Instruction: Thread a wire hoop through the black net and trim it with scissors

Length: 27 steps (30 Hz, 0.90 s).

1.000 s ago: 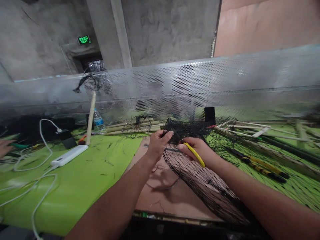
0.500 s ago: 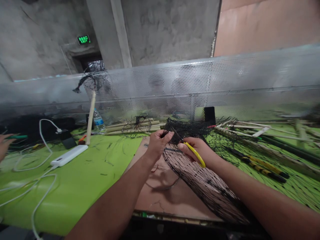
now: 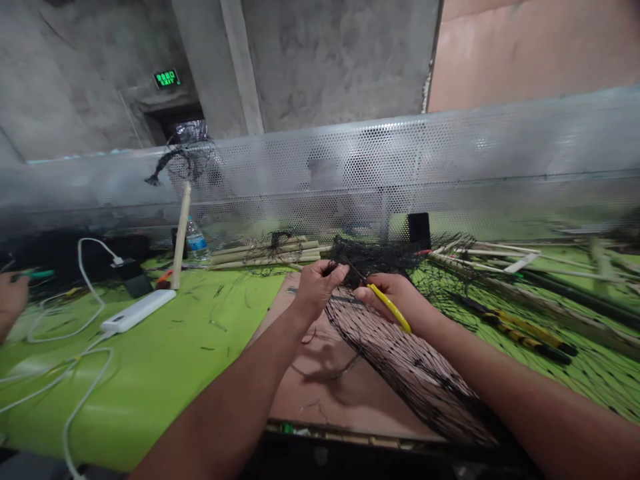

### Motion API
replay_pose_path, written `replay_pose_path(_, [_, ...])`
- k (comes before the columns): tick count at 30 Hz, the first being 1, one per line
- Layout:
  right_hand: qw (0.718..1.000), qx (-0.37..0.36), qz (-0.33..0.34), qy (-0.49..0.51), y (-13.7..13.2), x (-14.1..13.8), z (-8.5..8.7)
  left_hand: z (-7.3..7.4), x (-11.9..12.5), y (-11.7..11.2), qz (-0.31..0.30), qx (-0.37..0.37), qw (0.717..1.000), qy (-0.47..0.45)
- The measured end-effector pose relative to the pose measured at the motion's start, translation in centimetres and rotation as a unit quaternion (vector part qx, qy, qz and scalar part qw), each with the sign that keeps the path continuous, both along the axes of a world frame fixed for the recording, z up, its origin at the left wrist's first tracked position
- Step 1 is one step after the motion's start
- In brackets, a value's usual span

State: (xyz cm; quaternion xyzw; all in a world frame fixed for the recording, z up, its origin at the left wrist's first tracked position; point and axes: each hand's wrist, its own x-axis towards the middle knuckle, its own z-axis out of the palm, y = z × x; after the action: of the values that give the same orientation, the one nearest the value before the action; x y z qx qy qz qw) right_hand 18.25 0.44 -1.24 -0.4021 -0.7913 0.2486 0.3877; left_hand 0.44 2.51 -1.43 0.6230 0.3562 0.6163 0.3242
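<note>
A black net (image 3: 400, 360) lies bunched across a brown cardboard sheet (image 3: 325, 387) on the green table (image 3: 165, 360) and runs toward me. My left hand (image 3: 317, 287) pinches a fold of the net at its far end, fingers closed. My right hand (image 3: 395, 297) grips a yellow-handled cutter (image 3: 387, 307), its tip at the net right beside my left fingers. Both forearms reach in from the bottom edge.
A white power bank (image 3: 137, 311) with white cables, a phone, a water bottle (image 3: 197, 244) and an upright stick (image 3: 181, 233) stand at the left. Bamboo sticks (image 3: 265, 255) lie along a perforated metal barrier (image 3: 400, 167). Yellow-black pliers (image 3: 520, 337) rest at right. Another person's hand (image 3: 10, 300) shows at far left.
My hands stay almost still on the net; the cutter's tip shifts slightly. The other person's hand at far left has lifted, holding something green.
</note>
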Motion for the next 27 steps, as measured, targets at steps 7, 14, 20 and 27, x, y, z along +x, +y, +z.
replay_pose_path(7, [1.000, -0.013, -0.018, 0.003, -0.2, 0.0, 0.2, 0.1, 0.0, 0.0, -0.029, -0.025, 0.998, -0.052])
replay_pose_path(14, [1.000, -0.012, -0.025, 0.012, -0.4, 0.0, 0.6, 0.3, -0.2, 0.1, -0.075, -0.069, 0.990, -0.098])
replay_pose_path(20, [1.000, 0.000, -0.017, -0.023, -0.5, 0.0, 0.9, 0.3, -0.2, -0.1, -0.079, -0.086, 0.990, -0.080])
replay_pose_path(27, [0.999, -0.008, 0.008, -0.047, -1.0, -0.2, 1.0, 1.1, -0.4, -1.3, -0.141, -0.079, 0.986, -0.031])
